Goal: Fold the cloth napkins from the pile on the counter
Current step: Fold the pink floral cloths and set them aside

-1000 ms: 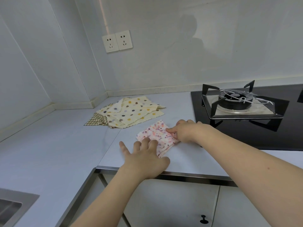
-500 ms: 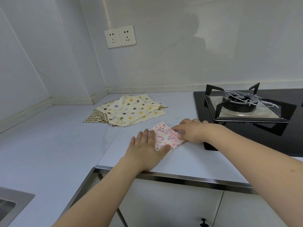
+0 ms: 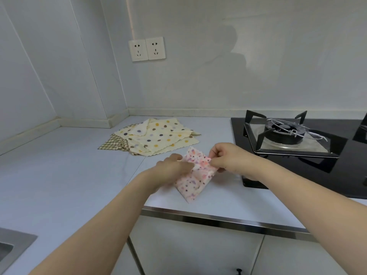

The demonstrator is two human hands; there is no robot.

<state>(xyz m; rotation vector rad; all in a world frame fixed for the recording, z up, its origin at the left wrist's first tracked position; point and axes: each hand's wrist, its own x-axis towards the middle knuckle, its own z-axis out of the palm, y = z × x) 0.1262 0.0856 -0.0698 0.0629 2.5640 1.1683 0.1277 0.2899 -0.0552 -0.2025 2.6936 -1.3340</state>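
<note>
A small pink napkin with coloured specks (image 3: 191,184) hangs folded between my hands, its lower corner near the counter's front edge. My right hand (image 3: 226,158) pinches its upper right part with curled fingers. My left hand (image 3: 172,169) grips its left edge, blurred by motion. Behind them on the counter (image 3: 59,165) lies the pile of cream polka-dot napkins (image 3: 158,135), with a brown checked one (image 3: 114,143) sticking out at its left.
A black gas hob (image 3: 297,139) with a burner and pan supports fills the right side, close to my right hand. A sink corner (image 3: 12,247) shows at the lower left. Two wall sockets (image 3: 147,49) sit above the pile.
The pink napkin lay flat under my left palm; now both hands have lifted it off the counter, the left hand going from pressing to gripping.
</note>
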